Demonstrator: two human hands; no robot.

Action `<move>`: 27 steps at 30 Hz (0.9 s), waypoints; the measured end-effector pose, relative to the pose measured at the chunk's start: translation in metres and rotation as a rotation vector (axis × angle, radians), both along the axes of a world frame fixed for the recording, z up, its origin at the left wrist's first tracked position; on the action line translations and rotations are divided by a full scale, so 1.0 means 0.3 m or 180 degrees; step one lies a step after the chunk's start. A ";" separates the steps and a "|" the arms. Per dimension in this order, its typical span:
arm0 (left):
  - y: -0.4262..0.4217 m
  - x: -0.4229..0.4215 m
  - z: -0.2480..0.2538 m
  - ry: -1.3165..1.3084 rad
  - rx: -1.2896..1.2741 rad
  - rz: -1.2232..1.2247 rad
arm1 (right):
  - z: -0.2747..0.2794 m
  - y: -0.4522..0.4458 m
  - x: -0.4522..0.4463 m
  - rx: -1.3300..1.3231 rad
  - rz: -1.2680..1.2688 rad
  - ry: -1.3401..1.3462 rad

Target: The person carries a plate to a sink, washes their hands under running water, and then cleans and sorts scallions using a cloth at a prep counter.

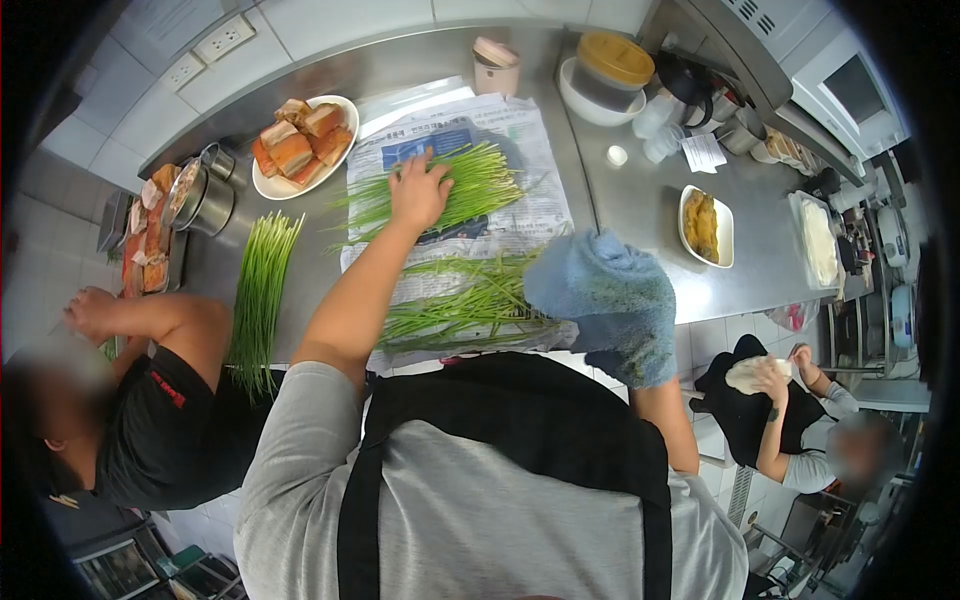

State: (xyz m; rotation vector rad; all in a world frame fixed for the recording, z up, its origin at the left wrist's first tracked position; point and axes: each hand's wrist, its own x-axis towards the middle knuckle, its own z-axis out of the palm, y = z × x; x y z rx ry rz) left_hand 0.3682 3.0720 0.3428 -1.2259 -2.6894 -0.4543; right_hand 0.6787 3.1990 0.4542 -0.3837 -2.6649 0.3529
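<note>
My left hand (418, 192) lies palm down on a bundle of green chives (475, 185), its fingers spread and loosely stretched. The bundle rests on printed newspaper (545, 190) spread over the steel counter. A second, looser layer of chives (450, 310) is on the newspaper nearer my body. A damp blue towel (610, 295) with dark stains covers my right hand and part of the forearm. It is beside the right end of the nearer chives. The fingers under the towel are hidden. Left of the newspaper, another long bunch of chives (265, 290) reaches the counter's front edge.
A plate of meat chunks (305, 145), metal pots (205, 195) and a meat tray (150, 240) stand left. A pink canister (496, 70) and yellow-lidded tub (612, 70) stand behind; a white dish (706, 228) sits right. One person works at my left, another farther right holding dough (755, 375).
</note>
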 end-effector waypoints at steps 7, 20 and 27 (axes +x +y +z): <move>0.051 0.020 -0.027 -0.0194 0.0039 -0.0029 | 0.118 -0.037 -0.003 0.0815 0.0560 -0.0661; 0.018 0.139 0.052 -0.0437 0.0036 -0.0629 | -0.013 0.064 0.019 -0.0449 0.0749 -0.0153; 0.121 -0.072 -0.057 0.0131 0.0565 -0.0149 | -0.045 0.084 0.034 -0.0690 0.0682 -0.0015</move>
